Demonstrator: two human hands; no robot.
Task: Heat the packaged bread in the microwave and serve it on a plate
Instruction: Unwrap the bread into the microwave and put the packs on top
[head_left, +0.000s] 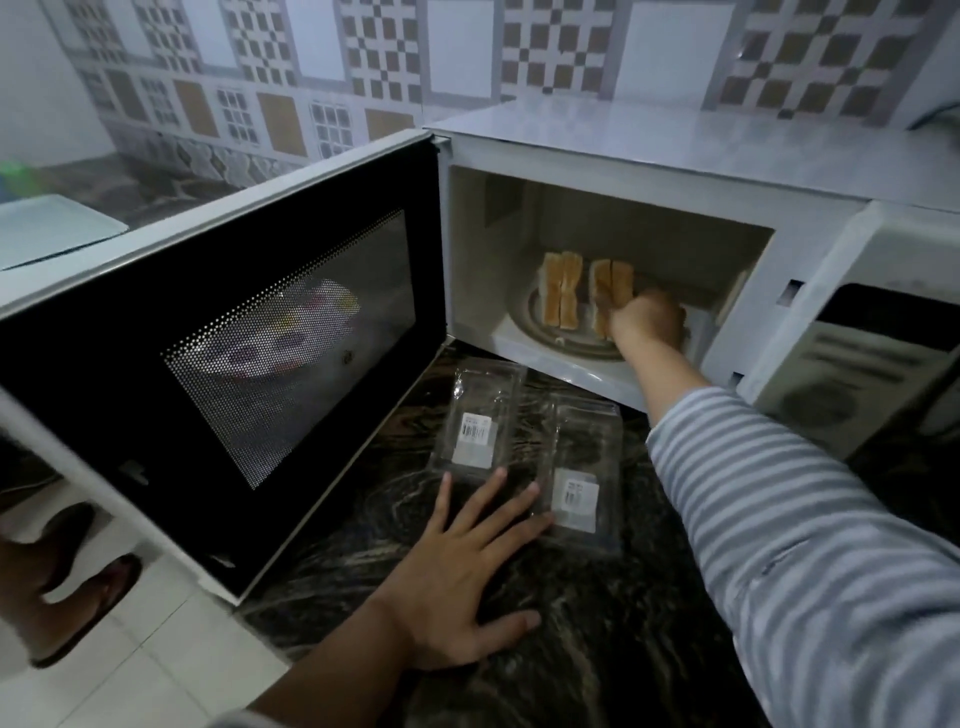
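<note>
Striped sleeve hides little; the right hand (647, 322) inside the microwave (597, 171) grips bread (610, 296), fingers blurred. Left hand (462, 577) lies spread flat beside empty packages (480, 415).

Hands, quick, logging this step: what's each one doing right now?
Left hand: open, flat on the countertop, holding nothing.
Right hand: inside the microwave, at the right bread pieces; grip cannot be told.

Patterned wall tiles (363, 62), perhaps sandals (78, 587)

Home kitchen — white microwave (675, 171) on dark marble counter (597, 649), patterned wall tiles (363, 67), tiled floor (156, 665).
</note>
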